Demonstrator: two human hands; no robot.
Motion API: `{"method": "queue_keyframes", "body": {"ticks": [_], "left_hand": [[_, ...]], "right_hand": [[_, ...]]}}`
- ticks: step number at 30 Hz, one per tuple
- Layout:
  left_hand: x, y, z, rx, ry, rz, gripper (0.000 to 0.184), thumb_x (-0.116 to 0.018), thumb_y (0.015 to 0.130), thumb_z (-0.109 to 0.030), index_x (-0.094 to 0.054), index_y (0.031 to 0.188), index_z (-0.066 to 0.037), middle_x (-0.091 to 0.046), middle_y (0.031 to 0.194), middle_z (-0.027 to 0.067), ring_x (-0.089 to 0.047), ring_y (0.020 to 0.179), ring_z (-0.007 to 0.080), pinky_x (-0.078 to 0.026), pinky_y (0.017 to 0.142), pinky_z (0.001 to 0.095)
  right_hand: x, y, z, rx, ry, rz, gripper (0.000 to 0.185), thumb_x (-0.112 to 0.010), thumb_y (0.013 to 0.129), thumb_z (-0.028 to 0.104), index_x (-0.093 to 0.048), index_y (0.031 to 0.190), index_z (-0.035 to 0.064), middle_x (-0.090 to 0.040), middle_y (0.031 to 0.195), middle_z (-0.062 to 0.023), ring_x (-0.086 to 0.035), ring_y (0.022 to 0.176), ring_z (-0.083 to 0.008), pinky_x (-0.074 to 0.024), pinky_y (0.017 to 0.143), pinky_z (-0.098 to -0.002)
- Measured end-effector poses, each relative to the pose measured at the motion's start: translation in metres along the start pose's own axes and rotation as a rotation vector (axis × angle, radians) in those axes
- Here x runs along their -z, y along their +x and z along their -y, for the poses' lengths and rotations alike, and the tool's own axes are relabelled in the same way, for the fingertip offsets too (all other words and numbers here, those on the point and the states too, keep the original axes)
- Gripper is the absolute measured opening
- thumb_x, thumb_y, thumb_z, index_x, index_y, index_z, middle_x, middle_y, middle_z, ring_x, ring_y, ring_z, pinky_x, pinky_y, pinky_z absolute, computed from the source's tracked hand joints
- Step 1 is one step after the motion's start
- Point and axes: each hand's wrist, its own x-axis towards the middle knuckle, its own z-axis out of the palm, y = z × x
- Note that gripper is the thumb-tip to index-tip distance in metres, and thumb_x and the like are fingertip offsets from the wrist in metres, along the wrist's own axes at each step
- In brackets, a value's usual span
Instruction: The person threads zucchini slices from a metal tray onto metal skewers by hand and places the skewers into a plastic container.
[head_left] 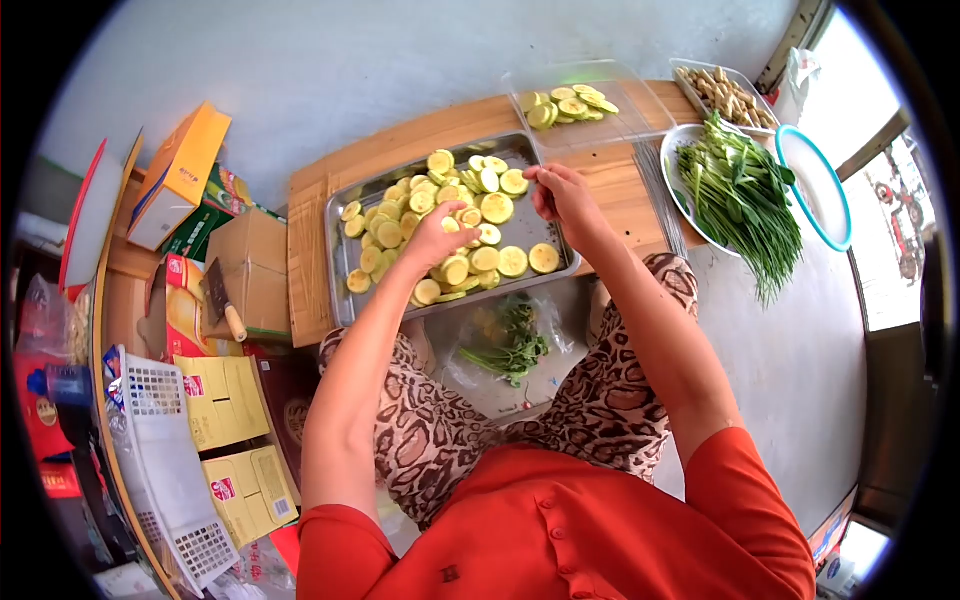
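Observation:
A metal tray (334, 262) on the wooden table holds many round zucchini slices (513, 262), pale with green rims. My left hand (437, 240) is over the middle of the tray, thumb and fingers closed around a zucchini slice (450, 224). By the tray's right edge, my right hand (568, 205) is raised with its fingers pinched together; whatever they hold is too small to make out. Thin skewers (660, 195) lie in a bundle on the table to the right of that hand. Behind the tray, a clear plastic container (640, 115) has more zucchini slices in it.
On the right are a plate of leafy greens (735, 185), a teal-rimmed lid or basin (848, 215) and a tray of small brownish pieces (735, 97). A bag of greens (510, 340) lies between my knees. Boxes (235, 400), a cleaver (222, 300) and a white basket (165, 470) are at left.

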Motion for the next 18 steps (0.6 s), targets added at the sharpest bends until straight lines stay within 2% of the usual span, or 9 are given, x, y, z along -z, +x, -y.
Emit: {"method": "queue_keyframes", "body": {"ticks": [1,3,4,5,8,9,11,16,18], "left_hand": [[0.010,-0.011,-0.018,0.178,-0.355,-0.014,0.049,-0.067,0.084,-0.032,-0.049,0.120,-0.006,-0.060,0.096,0.0095,-0.061,0.088,0.0195,-0.051,0.067,0.0324],[0.039,-0.021,-0.026,0.242,-0.841,-0.036,0.041,-0.053,0.093,-0.034,-0.047,0.123,-0.007,-0.060,0.101,0.0087,-0.063,0.089,0.0216,-0.053,0.066,0.0305],[0.048,-0.026,-0.021,0.179,-0.987,-0.071,0.042,-0.042,0.096,-0.038,-0.046,0.122,-0.006,-0.060,0.103,0.0106,-0.062,0.093,0.0270,-0.053,0.066,0.0317],[0.059,-0.030,-0.015,0.112,-1.100,-0.053,0.041,-0.038,0.096,-0.037,-0.047,0.120,-0.004,-0.060,0.107,0.0122,-0.060,0.098,0.0283,-0.052,0.070,0.0338],[0.073,-0.045,-0.004,-0.021,-1.316,-0.077,0.037,-0.037,0.096,-0.031,-0.049,0.118,-0.003,-0.057,0.117,0.0153,-0.057,0.102,0.0289,-0.048,0.077,0.0377],[0.074,-0.047,-0.001,-0.023,-1.318,-0.085,0.037,-0.037,0.096,-0.031,-0.049,0.118,-0.003,-0.057,0.117,0.0153,-0.057,0.102,0.0289,-0.048,0.077,0.0377],[0.075,-0.048,0.002,-0.043,-1.394,-0.254,0.035,-0.040,0.094,-0.033,-0.049,0.115,-0.006,-0.059,0.114,0.0155,-0.057,0.103,0.0306,-0.047,0.078,0.0388],[0.078,-0.055,-0.004,-0.089,-1.549,-0.333,0.027,-0.044,0.095,-0.012,-0.046,0.121,-0.004,-0.056,0.112,0.0156,-0.056,0.104,0.0301,-0.048,0.079,0.0396],[0.077,-0.055,-0.009,-0.083,-1.543,-0.349,0.029,-0.044,0.095,-0.013,-0.045,0.123,-0.004,-0.055,0.112,0.0159,-0.056,0.104,0.0302,-0.048,0.079,0.0401]], "right_hand": [[-0.005,-0.002,-0.007,0.114,-0.080,0.072,0.023,-0.042,0.096,0.020,-0.056,0.098,0.0016,-0.047,0.056,-0.0003,-0.039,0.047,-0.0086,-0.0305,0.044,-0.0227],[-0.017,-0.012,-0.017,0.138,-0.212,0.148,0.027,-0.041,0.097,0.021,-0.057,0.101,0.0001,-0.044,0.053,0.0014,-0.036,0.043,-0.0067,-0.0279,0.041,-0.0214],[-0.032,-0.026,-0.012,0.112,-0.217,0.195,0.027,-0.041,0.097,0.020,-0.058,0.101,-0.0008,-0.042,0.050,0.0018,-0.035,0.041,-0.0064,-0.0277,0.040,-0.0220],[-0.045,-0.040,-0.006,0.082,-0.222,0.239,0.027,-0.041,0.097,0.018,-0.060,0.100,-0.0018,-0.041,0.046,0.0023,-0.034,0.038,-0.0061,-0.0274,0.039,-0.0225],[-0.081,-0.072,0.000,-0.004,-0.252,0.359,0.025,-0.042,0.098,0.018,-0.060,0.104,0.0007,-0.039,0.048,0.0057,-0.034,0.040,-0.0042,-0.0273,0.039,-0.0211],[-0.090,-0.079,-0.003,-0.037,-0.245,0.390,0.025,-0.042,0.098,0.018,-0.060,0.104,0.0014,-0.039,0.049,0.0061,-0.034,0.041,-0.0040,-0.0276,0.039,-0.0209],[-0.102,-0.089,-0.014,-0.050,-0.261,0.415,0.024,-0.043,0.097,0.018,-0.061,0.103,0.0027,-0.039,0.052,0.0069,-0.035,0.042,-0.0038,-0.0281,0.040,-0.0205],[-0.102,-0.092,-0.025,-0.155,-0.246,0.464,0.022,-0.046,0.096,0.017,-0.062,0.100,0.0037,-0.039,0.054,0.0069,-0.034,0.044,-0.0036,-0.0262,0.041,-0.0205],[-0.099,-0.089,-0.030,-0.161,-0.243,0.466,0.022,-0.046,0.096,0.017,-0.062,0.100,0.0038,-0.039,0.054,0.0070,-0.033,0.044,-0.0036,-0.0262,0.041,-0.0205]]}}
